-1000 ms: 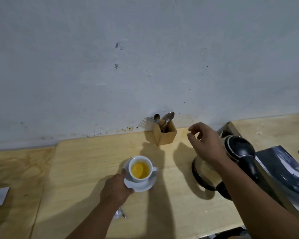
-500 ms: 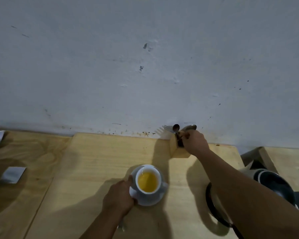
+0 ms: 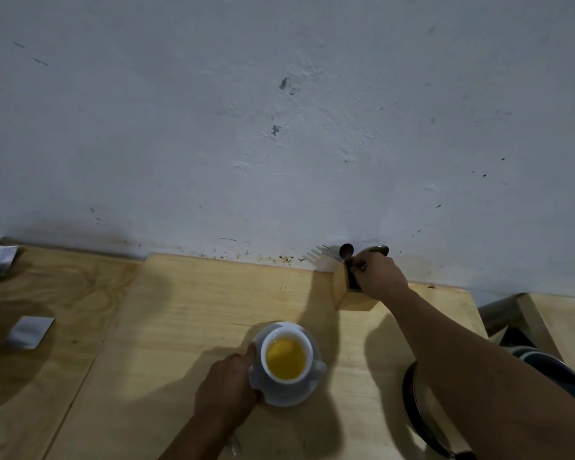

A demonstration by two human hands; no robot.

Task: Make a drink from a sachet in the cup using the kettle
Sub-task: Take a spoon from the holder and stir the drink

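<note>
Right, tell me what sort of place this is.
Probably a plain home kitchen or tea corner. A white cup of yellow drink stands on a saucer on a bare plywood counter; a wooden cutlery holder with a spoon and fork stands against a scuffed white wall.

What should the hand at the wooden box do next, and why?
Probably lift a spoon out of the box and bring it to the cup. The right hand is already pinching a handle in the box, the cup holds yellow drink with no spoon in it, and the left hand holds the saucer steady, so stirring looks like the next step.
</note>
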